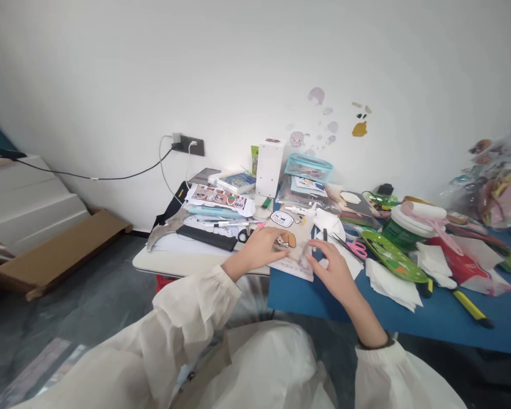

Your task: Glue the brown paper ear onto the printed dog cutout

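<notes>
Sleeves nearest; both hands, left (262, 247) and right (332, 267), lie open-fingered, gripping nothing, on sheet (292, 250) overhanging blue table (306, 295) near edge — push risks sliding it off.

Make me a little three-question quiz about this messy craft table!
1. True or false: both hands rest on the sticker sheet.
2. What color are the scissors' handles: A) pink, B) blue, C) black?
3. Fill in: the green plate lies on the ____ table.

Key:
1. True: the left hand and right hand both press on it.
2. A.
3. Blue.
</notes>
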The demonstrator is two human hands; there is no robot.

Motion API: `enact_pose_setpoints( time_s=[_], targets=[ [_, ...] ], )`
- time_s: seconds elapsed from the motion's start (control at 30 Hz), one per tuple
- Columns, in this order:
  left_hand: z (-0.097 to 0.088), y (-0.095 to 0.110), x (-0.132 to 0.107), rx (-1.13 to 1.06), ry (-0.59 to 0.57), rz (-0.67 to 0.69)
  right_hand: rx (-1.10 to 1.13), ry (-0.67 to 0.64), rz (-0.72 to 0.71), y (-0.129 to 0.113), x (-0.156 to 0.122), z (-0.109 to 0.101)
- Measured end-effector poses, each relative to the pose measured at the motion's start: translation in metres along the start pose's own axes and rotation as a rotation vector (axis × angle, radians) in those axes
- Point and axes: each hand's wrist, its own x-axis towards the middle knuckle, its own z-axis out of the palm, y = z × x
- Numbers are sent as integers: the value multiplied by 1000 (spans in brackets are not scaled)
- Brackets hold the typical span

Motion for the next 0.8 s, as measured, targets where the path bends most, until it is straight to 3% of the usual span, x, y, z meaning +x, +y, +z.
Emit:
enact_pose_setpoints(
  time_s=[0.17,0.3,0.5,0.8],
  targets=[
    [-2,-7,-18,-76,298,-196,-9,-75,-34,-3,33,17],
    [-4,-8,-43,-136,424,-273,-11,-170,-56,-3,57,33],
    [-7,-7,-58,-224,489,-349,24,-261,-76,2,67,39],
    [-8,-5,-58,-266,501,-400,113,-232,-36,1,64,43]
  ],
)
